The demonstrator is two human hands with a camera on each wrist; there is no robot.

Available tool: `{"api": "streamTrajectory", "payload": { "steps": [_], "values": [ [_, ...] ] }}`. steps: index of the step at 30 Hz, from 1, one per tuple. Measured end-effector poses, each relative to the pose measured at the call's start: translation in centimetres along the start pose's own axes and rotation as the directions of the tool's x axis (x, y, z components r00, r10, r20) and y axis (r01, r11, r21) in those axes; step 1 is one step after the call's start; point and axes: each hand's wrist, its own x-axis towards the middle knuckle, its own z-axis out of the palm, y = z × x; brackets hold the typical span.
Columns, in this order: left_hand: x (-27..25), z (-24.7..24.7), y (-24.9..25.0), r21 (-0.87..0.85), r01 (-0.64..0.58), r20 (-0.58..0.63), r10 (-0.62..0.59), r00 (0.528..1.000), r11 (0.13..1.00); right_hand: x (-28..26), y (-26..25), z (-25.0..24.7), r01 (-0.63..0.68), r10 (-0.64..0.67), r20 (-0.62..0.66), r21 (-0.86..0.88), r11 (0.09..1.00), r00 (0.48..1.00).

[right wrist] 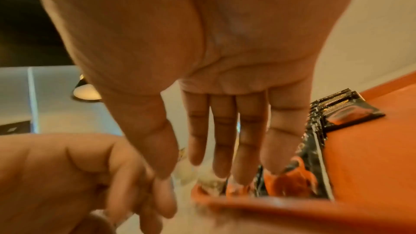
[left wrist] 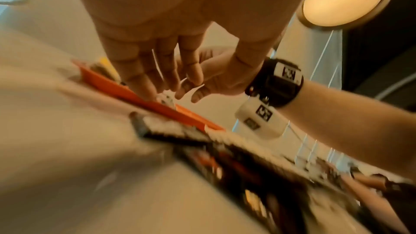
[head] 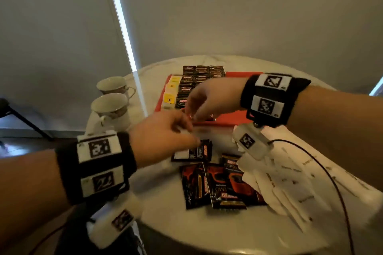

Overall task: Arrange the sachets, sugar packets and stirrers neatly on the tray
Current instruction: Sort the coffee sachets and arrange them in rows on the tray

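Observation:
An orange tray (head: 234, 118) holds rows of dark sachets (head: 196, 76) and a column of yellow and white packets (head: 170, 93). My right hand (head: 190, 114) hangs over the tray's front left corner, fingers straight, tips down beside a dark sachet (right wrist: 292, 175). My left hand (head: 186, 130) reaches to the tray's front edge (left wrist: 135, 93), its fingers curled round a small white packet (left wrist: 166, 99), which is blurred. Loose dark sachets (head: 213, 184) lie on the table in front of the tray, one (head: 196, 152) just under my left hand. White wrapped stirrers (head: 290, 184) lie fanned out at the right.
Two teacups (head: 113, 85) (head: 109, 107) stand at the left of the round white table (head: 165, 223), close to my left forearm. A dark cable (head: 331, 182) runs from my right wrist across the stirrers. The tray's right half is bare orange.

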Motion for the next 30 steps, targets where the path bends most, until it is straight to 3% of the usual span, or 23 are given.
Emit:
{"api": "streamTrajectory", "payload": {
  "steps": [3,5,8,13,18,24,30],
  "values": [
    [-2.0,0.7,-0.3,0.18,0.019,0.122,-0.042,0.992,0.983,-2.5,-0.3,1.4,-0.018,0.031,0.181,-0.072,0.997,0.983],
    [-2.2,1.3,-0.6,0.152,-0.007,0.155,-0.017,0.988,0.988,-4.0,-0.3,1.8,-0.019,0.039,0.244,-0.085,0.996,0.969],
    [-1.9,2.4,-0.7,0.152,-0.016,0.178,-0.012,0.984,0.988,-6.2,-0.3,2.3,-0.015,0.076,0.303,-0.201,0.979,0.95],
    [-1.2,3.6,-0.3,0.419,0.052,0.115,-0.11,0.987,0.906,-7.9,-0.6,4.1,0.014,0.096,0.292,-0.351,0.936,0.951],
    [-0.7,2.9,0.0,0.404,0.138,0.043,-0.169,0.985,0.904,-6.5,-1.6,4.4,0.021,0.058,0.194,-0.383,0.924,0.979],
    [0.0,2.0,0.6,0.317,0.239,0.042,-0.266,0.963,0.918,-4.7,-2.7,4.5,0.031,0.031,0.145,-0.406,0.913,0.989],
    [0.2,1.4,-0.1,0.115,0.271,0.092,-0.282,0.955,0.956,-4.0,-2.0,4.7,0.003,0.04,0.156,-0.269,0.963,0.987]
  ]
}}
